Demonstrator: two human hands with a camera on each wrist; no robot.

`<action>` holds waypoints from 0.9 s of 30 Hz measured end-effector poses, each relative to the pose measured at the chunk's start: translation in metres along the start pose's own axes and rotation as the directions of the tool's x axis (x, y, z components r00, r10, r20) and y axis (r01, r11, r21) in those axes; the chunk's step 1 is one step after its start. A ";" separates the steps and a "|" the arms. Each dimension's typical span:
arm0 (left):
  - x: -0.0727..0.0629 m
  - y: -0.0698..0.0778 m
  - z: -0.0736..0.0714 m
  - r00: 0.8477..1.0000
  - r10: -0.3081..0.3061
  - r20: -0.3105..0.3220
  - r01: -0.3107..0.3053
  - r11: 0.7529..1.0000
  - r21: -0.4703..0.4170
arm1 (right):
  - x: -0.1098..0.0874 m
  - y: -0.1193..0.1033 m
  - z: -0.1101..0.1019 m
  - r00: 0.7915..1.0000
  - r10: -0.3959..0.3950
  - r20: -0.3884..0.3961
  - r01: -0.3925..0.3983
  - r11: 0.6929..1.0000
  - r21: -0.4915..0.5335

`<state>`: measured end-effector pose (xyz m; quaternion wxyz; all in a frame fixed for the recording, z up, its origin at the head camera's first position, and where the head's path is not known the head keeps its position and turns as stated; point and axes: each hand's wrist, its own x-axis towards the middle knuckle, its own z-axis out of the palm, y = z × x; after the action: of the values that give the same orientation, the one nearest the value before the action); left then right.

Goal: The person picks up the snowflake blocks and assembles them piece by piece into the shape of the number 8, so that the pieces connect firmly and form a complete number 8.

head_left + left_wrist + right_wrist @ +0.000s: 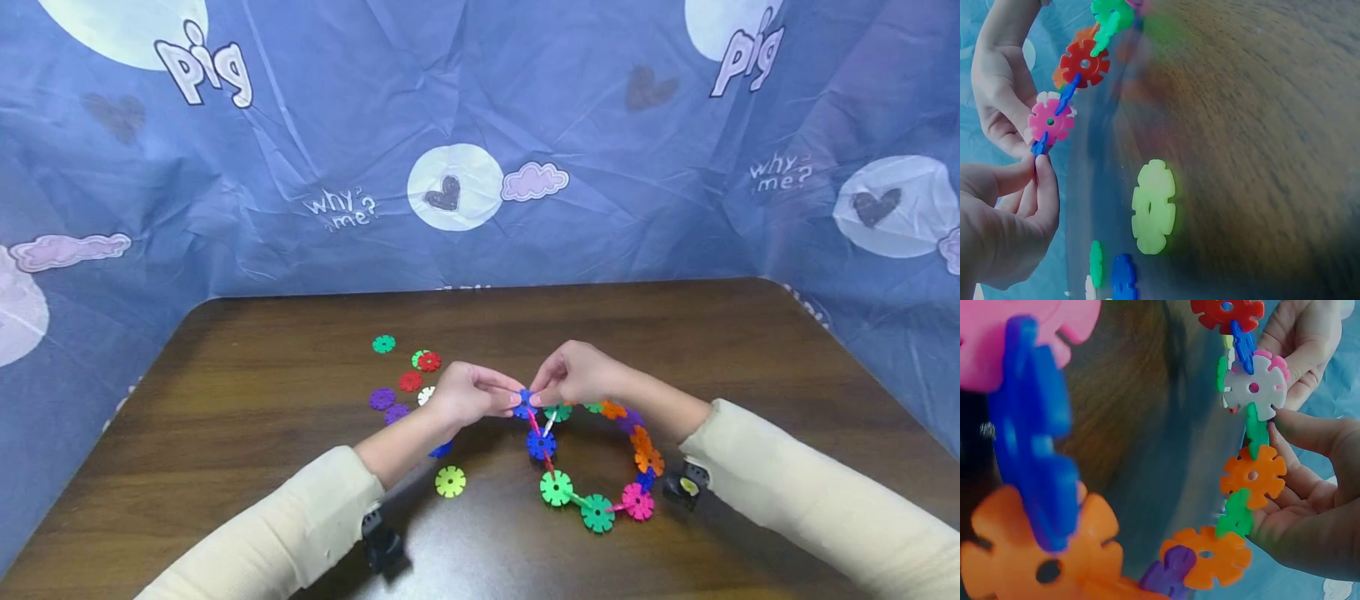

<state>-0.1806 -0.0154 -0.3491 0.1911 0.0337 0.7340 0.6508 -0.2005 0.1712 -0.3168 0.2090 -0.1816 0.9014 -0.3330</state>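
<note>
Nearest, two cream sleeves [255, 529] reach in over the tabletop [480, 575], each with a black wrist device [381, 543] at its cuff. The table is dark brown with a wood grain, and a pale sheen lies on its near part. Just beyond the cuffs, a chain of notched discs [597, 513] curves into a ring in front of the right forearm, its colours running through green, pink, blue, orange, purple and red; which links touch the wood cannot be told. A lime disc [450, 482] lies flat to the left of the ring.

At the ring's far left, the left hand [468, 396] pinches a blue disc [525, 404] slotted to the chain, and the right hand [585, 372] grips its other side between thumb and finger.

A loose blue disc [441, 450] and a white disc [426, 395] are partly hidden by the left arm and hand. Past them lie purple, red and light green discs, then a green disc [383, 344] farthest off.

Behind the table's rounded far corners hangs a creased blue cloth [375, 100] printed with hearts, pale circles, pink clouds, "pig" and "why me?".
</note>
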 end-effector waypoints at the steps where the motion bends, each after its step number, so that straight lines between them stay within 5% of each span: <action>1: -0.001 0.000 -0.001 1.000 -0.001 0.001 0.001 1.000 -0.010 | 0.002 0.001 0.001 1.000 0.009 0.006 -0.009 1.000 0.009; 6: -0.007 0.000 -0.016 1.000 -0.009 -0.002 0.009 1.000 0.029 | 0.007 0.007 0.003 0.997 0.062 0.042 -0.064 0.995 0.072; 9: -0.015 -0.002 -0.032 0.999 0.032 0.006 -0.032 0.984 0.177 | 0.008 0.011 0.005 0.995 0.083 0.058 -0.089 0.991 0.104; 11: -0.022 -0.004 -0.043 0.995 0.091 0.033 -0.097 0.945 0.311 | 0.008 0.013 0.005 0.994 0.093 0.065 -0.101 0.987 0.123; 14: -0.033 -0.007 -0.057 0.969 0.212 0.124 -0.246 0.827 0.505 | 0.008 0.015 0.004 0.993 0.093 0.073 -0.102 0.984 0.143; 17: -0.043 -0.010 -0.066 0.920 0.294 0.258 -0.391 0.687 0.613 | 0.008 0.015 0.004 0.992 0.093 0.082 -0.106 0.981 0.161; 23: -0.055 -0.018 -0.071 0.814 0.322 0.483 -0.581 0.440 0.685 | 0.012 0.014 0.008 0.988 0.108 0.110 -0.129 0.971 0.204; 27: -0.060 -0.020 -0.070 0.801 0.284 0.527 -0.598 0.337 0.727 | 0.016 0.012 0.012 0.987 0.110 0.119 -0.133 0.969 0.208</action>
<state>-0.1437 -0.1026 -0.3484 0.0714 0.4263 0.8797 0.1982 -0.2102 0.1664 -0.3371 0.2951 -0.1195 0.8571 -0.4050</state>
